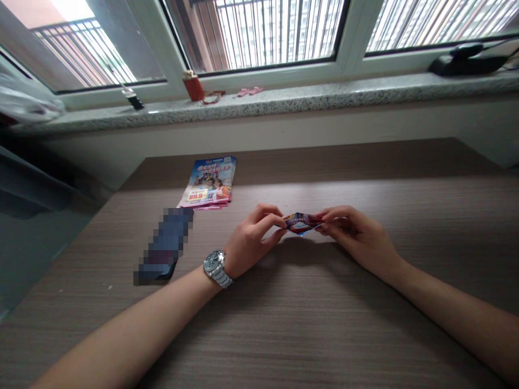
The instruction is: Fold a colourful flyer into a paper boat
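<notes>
A small folded piece of colourful printed paper (pixel 300 222) is held between my two hands, a little above the wooden table (pixel 259 324). My left hand (pixel 255 235), with a silver watch (pixel 218 267) on its wrist, pinches the paper's left end between thumb and fingers. The right end is pinched by my right hand (pixel 359 237). The paper's middle bulges apart, leaving a gap between its layers. To the left, towards the back, lies a stack of printed flyers (pixel 211 182). Nearer to me is a dark phone-like object (pixel 166 246), blurred by pixelation.
Behind the table runs a speckled stone windowsill (pixel 292 102). On it stand a red container (pixel 193 86) with a cord, a small black-and-clear item (pixel 132 99), pink pieces (pixel 250 92) and a black device (pixel 466 62). A plastic bag (pixel 30 102) lies at the far left.
</notes>
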The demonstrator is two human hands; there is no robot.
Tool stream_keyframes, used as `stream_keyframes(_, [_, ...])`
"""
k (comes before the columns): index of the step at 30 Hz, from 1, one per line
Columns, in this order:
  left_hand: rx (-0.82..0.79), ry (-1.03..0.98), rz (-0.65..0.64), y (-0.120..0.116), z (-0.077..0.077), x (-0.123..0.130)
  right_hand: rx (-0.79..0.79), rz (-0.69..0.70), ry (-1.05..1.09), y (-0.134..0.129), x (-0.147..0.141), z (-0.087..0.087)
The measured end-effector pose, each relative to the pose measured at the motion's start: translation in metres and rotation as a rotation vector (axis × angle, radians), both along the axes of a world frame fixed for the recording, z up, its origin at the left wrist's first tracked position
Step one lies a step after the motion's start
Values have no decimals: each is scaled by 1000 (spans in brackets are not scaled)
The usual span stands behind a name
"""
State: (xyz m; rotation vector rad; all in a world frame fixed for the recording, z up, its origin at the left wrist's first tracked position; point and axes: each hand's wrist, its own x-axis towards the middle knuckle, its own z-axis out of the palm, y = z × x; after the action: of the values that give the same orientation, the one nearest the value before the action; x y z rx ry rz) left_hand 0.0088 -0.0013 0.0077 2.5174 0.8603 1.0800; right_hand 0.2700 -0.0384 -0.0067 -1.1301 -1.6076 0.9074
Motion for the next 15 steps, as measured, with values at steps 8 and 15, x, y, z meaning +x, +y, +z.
stream_keyframes(8, [-14,2,-6,0,1,0,74,39,-119,3,2,1])
stream_keyframes(15, [-40,18,-11,1,-1,-2,125,16,-276,5,4,2])
